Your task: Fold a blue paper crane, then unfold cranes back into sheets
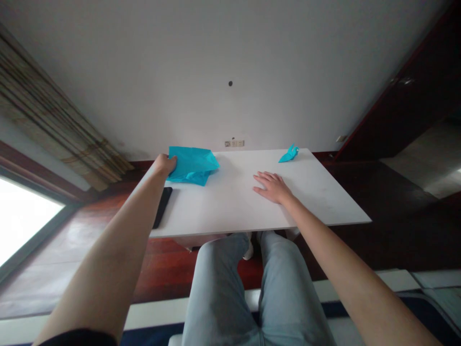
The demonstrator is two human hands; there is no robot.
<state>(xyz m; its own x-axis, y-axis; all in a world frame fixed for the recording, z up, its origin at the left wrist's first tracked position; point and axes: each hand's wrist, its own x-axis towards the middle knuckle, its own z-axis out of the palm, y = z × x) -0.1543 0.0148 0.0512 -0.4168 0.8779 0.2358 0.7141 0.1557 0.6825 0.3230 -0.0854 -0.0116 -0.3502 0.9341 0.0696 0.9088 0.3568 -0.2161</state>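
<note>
A white surface is seen before a pale wall. A small folded blue paper figure is placed near its far right corner. A black phone is laid along its left edge. Striped curtains are hung at the left, over dark red flooring.

A stack of turquoise paper sheets is lying loosely rumpled at the far left corner of the table, left of the frame's centre, its left edge being gripped.
</note>
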